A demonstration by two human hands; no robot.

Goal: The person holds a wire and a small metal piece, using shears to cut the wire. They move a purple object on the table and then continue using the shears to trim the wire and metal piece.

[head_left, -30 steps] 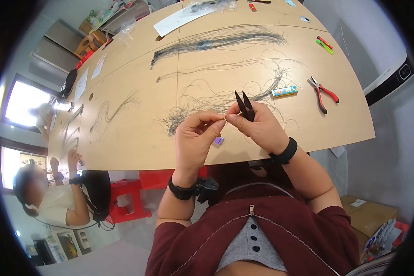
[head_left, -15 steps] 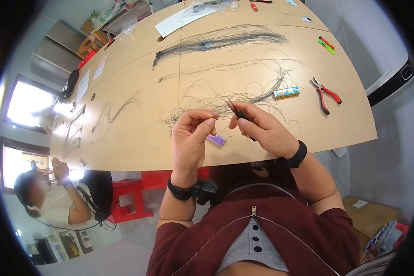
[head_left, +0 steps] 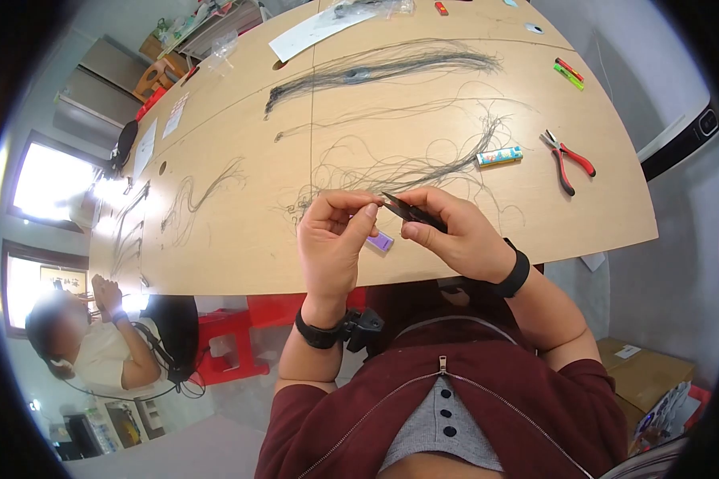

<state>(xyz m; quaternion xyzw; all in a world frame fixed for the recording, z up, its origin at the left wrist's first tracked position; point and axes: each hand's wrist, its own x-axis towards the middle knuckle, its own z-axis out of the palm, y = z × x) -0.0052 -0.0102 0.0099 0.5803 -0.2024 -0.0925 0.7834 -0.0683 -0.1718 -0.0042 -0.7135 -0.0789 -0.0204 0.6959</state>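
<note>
My left hand [head_left: 333,231] is closed in a pinch, thumb against forefinger. What it pinches is too small to make out. My right hand [head_left: 454,231] grips a pair of small black thread snips [head_left: 408,211], their tip right at the left fingertips. Beyond my hands lies a loose bundle of thin dark cords [head_left: 423,170], tangled at its left end. Below the fingers, a small purple-and-white block [head_left: 381,241] rests on the table, partly covered by the left hand.
Red-handled pliers [head_left: 566,162] and a blue-and-yellow packet [head_left: 499,156] lie to the right. A longer cord bundle [head_left: 383,70] stretches across the table [head_left: 216,263] farther back. Red and green cutters [head_left: 569,75] sit near the right edge. Another person [head_left: 112,335] sits at the left.
The thread snips have swung down and left, so their tip now meets the left fingertips; their blades looked parted before. My left hand keeps its pinch.
</note>
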